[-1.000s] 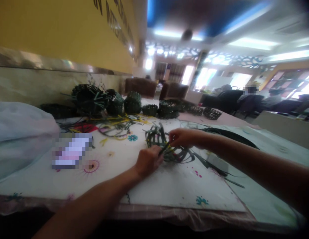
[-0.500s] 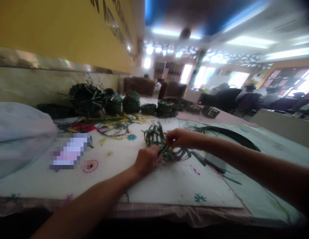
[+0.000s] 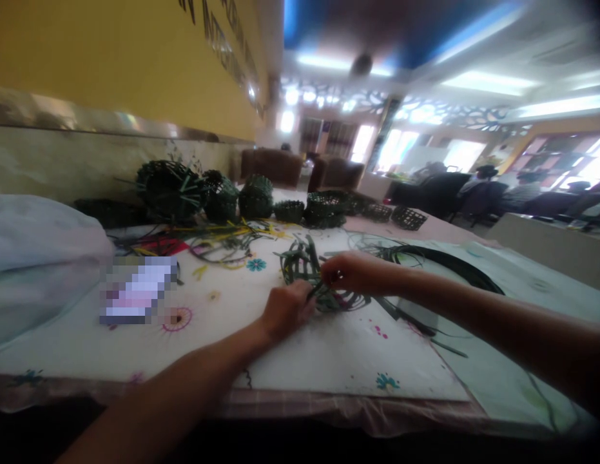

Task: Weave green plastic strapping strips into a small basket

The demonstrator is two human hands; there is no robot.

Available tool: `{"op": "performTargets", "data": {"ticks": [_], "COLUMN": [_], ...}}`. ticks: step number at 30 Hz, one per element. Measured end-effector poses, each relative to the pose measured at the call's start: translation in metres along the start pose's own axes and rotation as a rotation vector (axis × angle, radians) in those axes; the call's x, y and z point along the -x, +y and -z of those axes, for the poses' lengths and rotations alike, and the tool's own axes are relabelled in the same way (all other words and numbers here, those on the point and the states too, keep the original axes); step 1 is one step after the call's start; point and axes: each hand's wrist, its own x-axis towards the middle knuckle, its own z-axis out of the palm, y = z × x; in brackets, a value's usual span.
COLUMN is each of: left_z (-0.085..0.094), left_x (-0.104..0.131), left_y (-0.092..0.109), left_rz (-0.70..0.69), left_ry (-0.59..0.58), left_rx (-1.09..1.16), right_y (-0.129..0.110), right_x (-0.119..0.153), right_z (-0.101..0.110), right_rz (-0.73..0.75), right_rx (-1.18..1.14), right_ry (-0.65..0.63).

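Note:
A dark green basket of woven strips lies on the white floral table cover, with loose strip ends curling out to its right. My left hand is closed on the basket's near lower edge, its fingertips partly hidden. At the basket's right side my right hand pinches a green strip, thumb and fingers together. Both hands are close to each other, with strips running between them.
Several woven green baskets line the back. Yellow and green strips lie before them. A pixelated flat object and a white bag are at left. Long dark strips curve at right. People sit in the far background.
My right hand has shifted very slightly, and the strip loops beside it look a little different. My left hand stays at the basket's edge.

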Motion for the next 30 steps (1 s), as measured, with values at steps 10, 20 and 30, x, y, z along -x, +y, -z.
{"op": "performTargets", "data": {"ticks": [10, 20, 30], "left_z": [-0.003, -0.004, 0.001], "left_x": [0.003, 0.002, 0.001], "left_y": [0.002, 0.001, 0.003], "left_rz": [-0.061, -0.065, -0.018], "left_ry": [-0.023, -0.041, -0.103], "left_rx": [-0.034, -0.018, -0.062], "right_y": [0.0, 0.006, -0.014], "right_x": [-0.017, -0.016, -0.013], "right_z": [0.0, -0.001, -0.007], "right_rz": [-0.267, -0.282, -0.067], "right_rx": [-0.154, -0.341, 0.15], "right_ry": [-0.116, -0.249, -0.134]}}
